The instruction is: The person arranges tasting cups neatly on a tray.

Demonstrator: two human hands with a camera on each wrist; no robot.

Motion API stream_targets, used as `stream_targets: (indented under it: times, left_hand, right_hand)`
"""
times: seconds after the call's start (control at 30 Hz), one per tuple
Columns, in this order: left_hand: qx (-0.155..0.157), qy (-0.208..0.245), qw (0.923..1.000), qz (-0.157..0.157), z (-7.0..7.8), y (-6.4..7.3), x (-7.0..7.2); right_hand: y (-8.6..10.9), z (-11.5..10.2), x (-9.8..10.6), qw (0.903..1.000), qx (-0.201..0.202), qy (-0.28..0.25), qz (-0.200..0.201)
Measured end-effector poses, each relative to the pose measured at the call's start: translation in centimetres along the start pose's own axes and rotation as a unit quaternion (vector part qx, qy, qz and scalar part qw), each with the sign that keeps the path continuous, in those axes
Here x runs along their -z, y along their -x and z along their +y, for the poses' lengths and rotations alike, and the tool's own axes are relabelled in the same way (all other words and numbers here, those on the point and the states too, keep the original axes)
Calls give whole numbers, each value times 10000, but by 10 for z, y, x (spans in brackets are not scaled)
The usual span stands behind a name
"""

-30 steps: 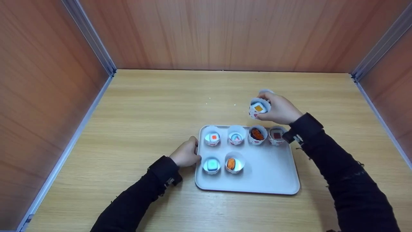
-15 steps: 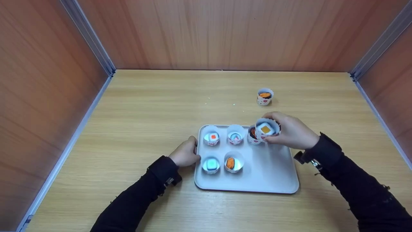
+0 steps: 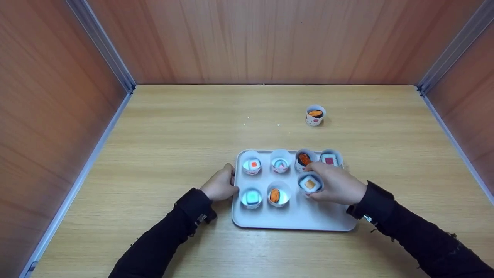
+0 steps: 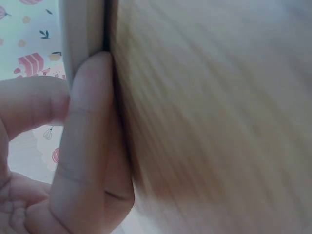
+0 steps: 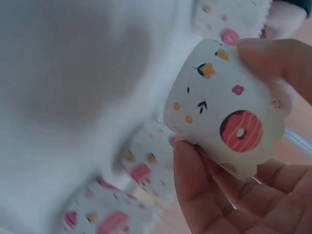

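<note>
My right hand [image 3: 336,185] grips a paper baking cup [image 3: 305,189] over the front middle of the white tray [image 3: 297,220]. Inside that cup sits a white square piece with a yellowish centre. In the right wrist view, thumb and fingers hold the cup [image 5: 219,107], printed with a donut and flowers, around its side. My left hand [image 3: 220,185] pinches the tray's left edge, and its fingers [image 4: 90,97] press against the rim in the left wrist view. Left of the held cup stand a cup with an orange piece [image 3: 274,195] and one with a pale green square [image 3: 252,197].
Along the tray's back row stand several more filled cups, among them a red-centred one [image 3: 252,165] and one with a dark orange piece [image 3: 304,159]. Another filled cup [image 3: 315,117] stands on the table [image 3: 173,135] behind the tray. Wooden panels [image 3: 270,42] enclose the table.
My right hand has carried the cup from behind the tray forward over its back row, down to the front row. The left hand stays at the tray's edge.
</note>
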State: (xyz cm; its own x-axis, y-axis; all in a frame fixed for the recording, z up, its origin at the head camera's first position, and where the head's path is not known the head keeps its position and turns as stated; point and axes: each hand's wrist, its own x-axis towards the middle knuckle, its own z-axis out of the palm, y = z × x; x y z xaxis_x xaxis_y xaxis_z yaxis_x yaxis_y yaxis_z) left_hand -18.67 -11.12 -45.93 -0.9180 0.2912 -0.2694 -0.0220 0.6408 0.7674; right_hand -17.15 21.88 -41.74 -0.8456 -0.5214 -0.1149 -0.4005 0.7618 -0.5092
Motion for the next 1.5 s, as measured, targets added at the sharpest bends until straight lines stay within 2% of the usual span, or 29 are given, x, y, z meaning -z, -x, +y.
stream_targets:
  times: [0.2, 0.33, 0.5, 0.83, 0.93, 1.03, 1.2, 1.27, 1.37, 1.5]
  left_hand:
    - [96, 66, 9999, -58, 0, 1, 0]
    - [93, 142, 9998, -78, -2, 2, 0]
    - [25, 189, 9998, -41, -3, 1, -1]
    - [135, 318, 9994, -1, -4, 2, 0]
    - [119, 271, 9996, 7, -4, 2, 0]
    - [61, 118, 9999, 41, -4, 2, 1]
    - [15, -43, 10000, 77, -4, 2, 1]
    - [9, -29, 10000, 62, -3, 3, 2]
    - [-33, -55, 9999, 79, -2, 3, 2]
    - [-83, -156, 9997, 148, -2, 3, 2]
  right_hand:
    - [-2, 2, -15, 9994, 86, 205, -247]
    - [-3, 4, -19, 9991, 209, 265, -242]
    - [-3, 5, -21, 9991, 283, 259, -197]
    - [-6, 3, -17, 9985, 240, 284, -395]
    - [-6, 1, -9, 9988, 196, 137, -430]
    - [-6, 0, 5, 9992, 266, -125, -275]
    - [-11, 8, 33, 9949, 758, -329, 578]
    - [-16, 16, 45, 9920, 799, -368, 901]
    - [-28, 31, 61, 9922, 389, -411, 1109]
    - [-50, 55, 77, 9931, -356, -461, 1015]
